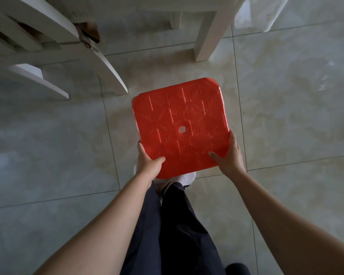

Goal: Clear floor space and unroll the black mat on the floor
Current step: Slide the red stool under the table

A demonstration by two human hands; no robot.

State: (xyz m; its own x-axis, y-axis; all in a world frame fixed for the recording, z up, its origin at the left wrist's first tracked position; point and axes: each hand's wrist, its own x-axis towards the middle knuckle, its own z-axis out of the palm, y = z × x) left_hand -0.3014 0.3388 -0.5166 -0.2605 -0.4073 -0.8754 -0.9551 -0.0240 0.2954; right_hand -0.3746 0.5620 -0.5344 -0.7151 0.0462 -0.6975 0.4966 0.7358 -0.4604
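1. The floor (286, 120) is laid with large glossy stone-look tiles, pale grey-green with beige clouding, divided by thin dark grout lines.
2. A square white wooden table leg (206, 36) stands on the tiles at the top of the view, its foot just beside a grout line.
3. A thinner white leg (175, 20) stands just behind and left of the table leg.
4. Left of the table leg, a curved white wooden chair leg (112, 76) comes down to the tiles, and a second chair leg (42, 82) does so farther left.
5. Well below the table leg, white shoes (184, 178) stand on the tiles.
6. A red square plastic stool (180, 126) lies between the table leg and the shoes; whether it touches the floor cannot be told.
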